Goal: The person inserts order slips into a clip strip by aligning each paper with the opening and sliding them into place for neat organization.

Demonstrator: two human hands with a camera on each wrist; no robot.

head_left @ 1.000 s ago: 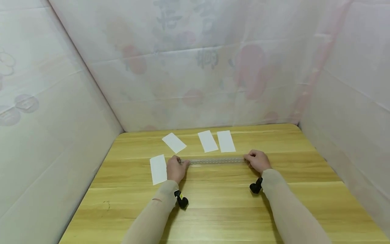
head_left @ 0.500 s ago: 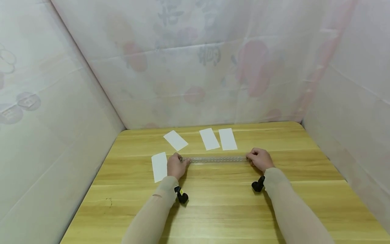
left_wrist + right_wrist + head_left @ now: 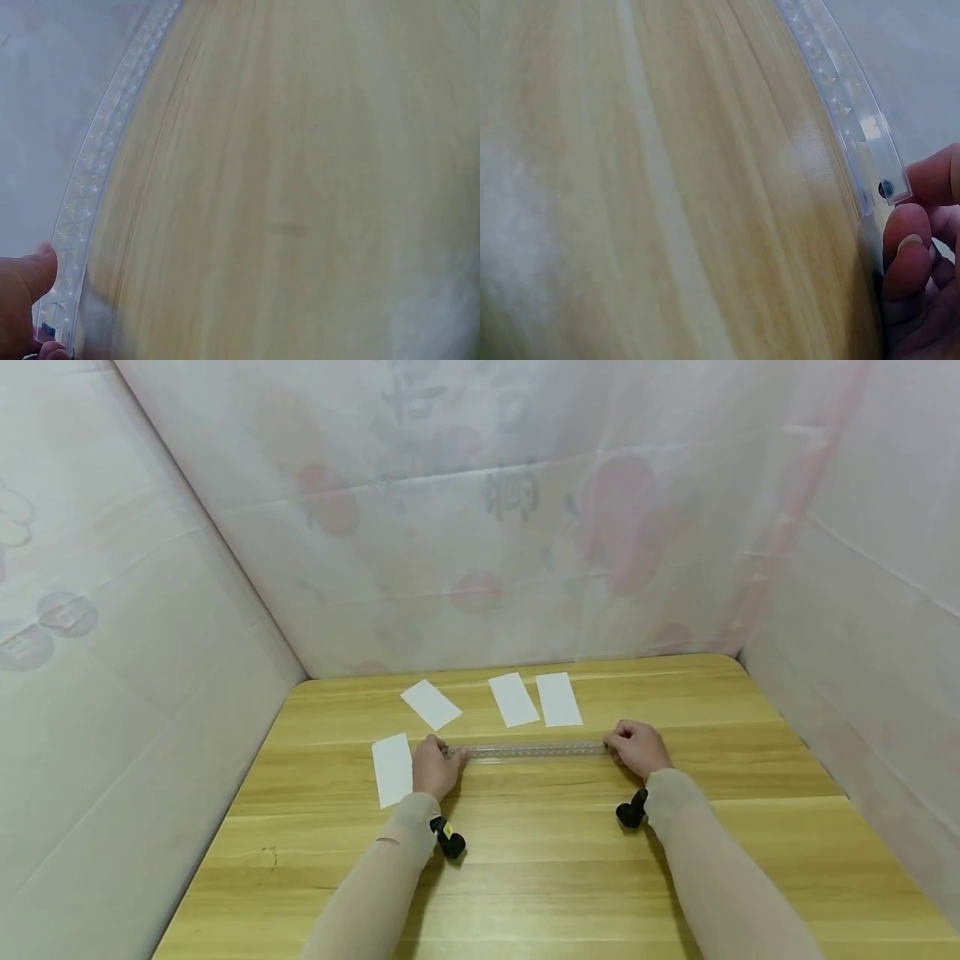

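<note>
A long, narrow clear plastic strip (image 3: 532, 750) with rows of small faceted shapes lies crosswise between my two hands. My left hand (image 3: 437, 768) pinches its left end, with the thumb over the strip (image 3: 90, 165) in the left wrist view. At the other end, my right hand (image 3: 637, 749) pinches the corner between thumb and finger. The right wrist view shows a dark round spot close to that tip. Directly left of my left hand lies a white card (image 3: 392, 770), its right edge partly hidden by the hand.
Behind the strip lie a tilted white card (image 3: 431, 704) and two more side by side, one white card (image 3: 513, 699) left of another white card (image 3: 558, 699). They rest on a wood-grain table (image 3: 540, 877). Pale printed fabric walls (image 3: 480, 527) rise behind it and at both sides.
The head view shifts slightly. Both hands keep their hold on the ends of the clear plastic strip, and the cards stay where they were.
</note>
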